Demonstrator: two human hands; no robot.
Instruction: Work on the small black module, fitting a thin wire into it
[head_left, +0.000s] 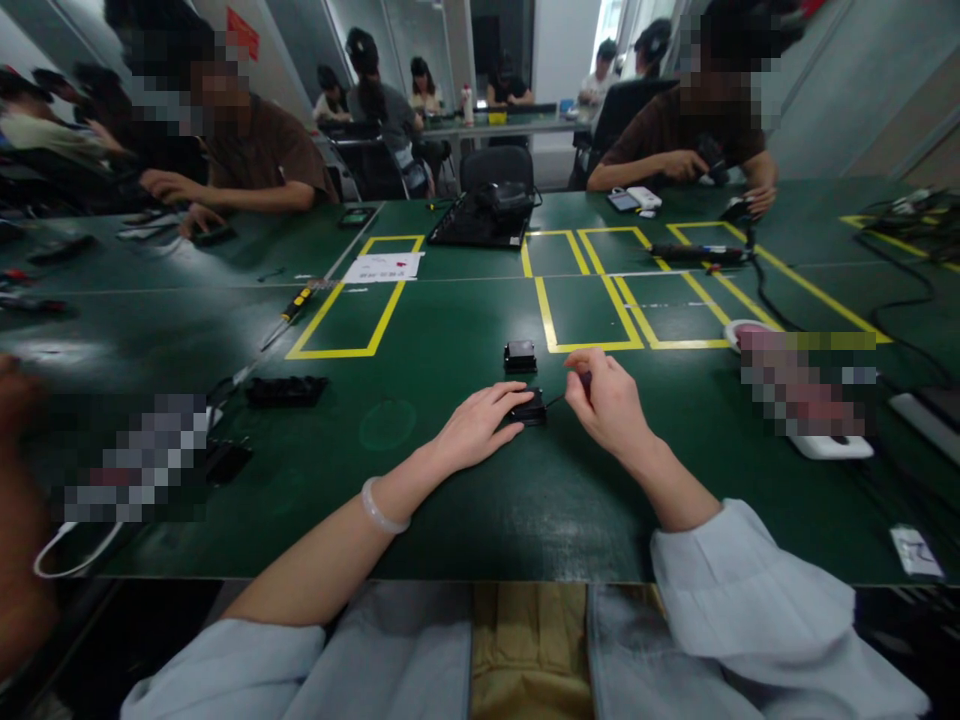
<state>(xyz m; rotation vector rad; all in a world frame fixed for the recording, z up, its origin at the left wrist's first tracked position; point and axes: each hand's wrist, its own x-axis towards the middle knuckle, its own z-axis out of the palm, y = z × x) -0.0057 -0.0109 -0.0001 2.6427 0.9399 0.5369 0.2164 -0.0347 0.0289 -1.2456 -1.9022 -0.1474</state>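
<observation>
Near the middle of the green table, my left hand (pixel 480 425) grips a small black rectangular part (pixel 534 408), with fingers over its top and along its near side. My right hand (pixel 609 400) is closed around the dark handle of a thin screwdriver (pixel 556 401). Its slim shaft points left at the black part's right side; whether the tip touches cannot be made out. Just beyond stands a second small black block (pixel 520 356) with a greyish top, apart from both hands.
Yellow tape rectangles (pixel 592 348) mark the green table (pixel 450 530). To the left lie a black strip-like part (pixel 286 391), a yellow-black screwdriver (pixel 297 304) and a blurred device (pixel 142 460). A white-edged device (pixel 832 446) lies right. Two people work opposite; another person's arm (pixel 22 500) shows at left.
</observation>
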